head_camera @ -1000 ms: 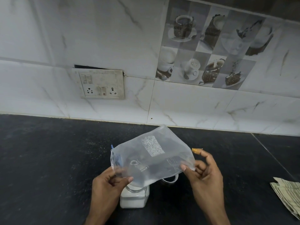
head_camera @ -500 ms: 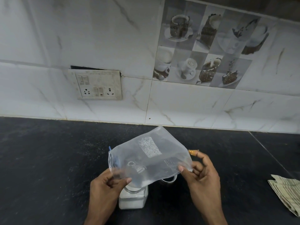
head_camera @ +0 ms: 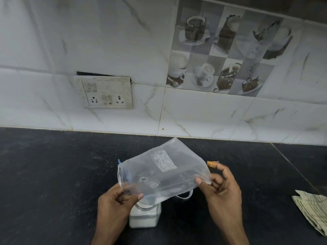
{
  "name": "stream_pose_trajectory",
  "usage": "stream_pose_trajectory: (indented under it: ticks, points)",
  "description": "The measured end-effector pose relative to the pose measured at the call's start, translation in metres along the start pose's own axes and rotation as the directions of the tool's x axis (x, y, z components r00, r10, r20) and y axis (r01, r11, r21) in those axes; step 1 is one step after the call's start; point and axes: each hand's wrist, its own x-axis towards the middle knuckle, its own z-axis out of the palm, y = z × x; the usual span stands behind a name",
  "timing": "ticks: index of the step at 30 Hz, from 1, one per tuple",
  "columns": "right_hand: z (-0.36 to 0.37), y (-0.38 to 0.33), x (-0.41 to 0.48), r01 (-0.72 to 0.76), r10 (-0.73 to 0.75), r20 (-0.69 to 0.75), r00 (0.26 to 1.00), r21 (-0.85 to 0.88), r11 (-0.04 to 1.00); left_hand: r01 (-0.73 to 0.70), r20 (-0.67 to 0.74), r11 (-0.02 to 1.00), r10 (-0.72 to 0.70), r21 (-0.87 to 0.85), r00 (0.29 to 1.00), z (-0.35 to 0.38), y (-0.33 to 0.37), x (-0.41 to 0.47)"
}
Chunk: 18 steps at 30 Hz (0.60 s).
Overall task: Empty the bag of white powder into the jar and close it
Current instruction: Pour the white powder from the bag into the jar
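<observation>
pinching the clear bag [head_camera: 164, 175] at its two lower corners, the left hand [head_camera: 115, 202] and right hand [head_camera: 221, 190] hold it tipped over the open jar [head_camera: 145, 218]. the jar stands on the dark counter [head_camera: 53, 174], white powder inside.

A clear plastic bag [head_camera: 164, 175] is being held tilted above a jar [head_camera: 145, 218] on the black table [head_camera: 44, 174]. Its left edge is being pinched by the left hand [head_camera: 115, 206] and its right edge by the right hand [head_camera: 223, 190]. The bag's lowest part is being held right over the jar's mouth. White powder [head_camera: 143, 223] is being contained in the jar's base. A folded cloth [head_camera: 311, 209] is lying at the right.
</observation>
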Motion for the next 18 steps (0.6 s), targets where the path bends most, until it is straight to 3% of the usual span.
stream_pose_trajectory:
  ticks: [18]
  points:
    - [0.0022,-0.0046,-0.0043,0.041,-0.04,-0.007,0.999,0.044,0.998,-0.006,-0.006,1.0,0.006,-0.01,1.0,-0.0014,0.0052,-0.0021]
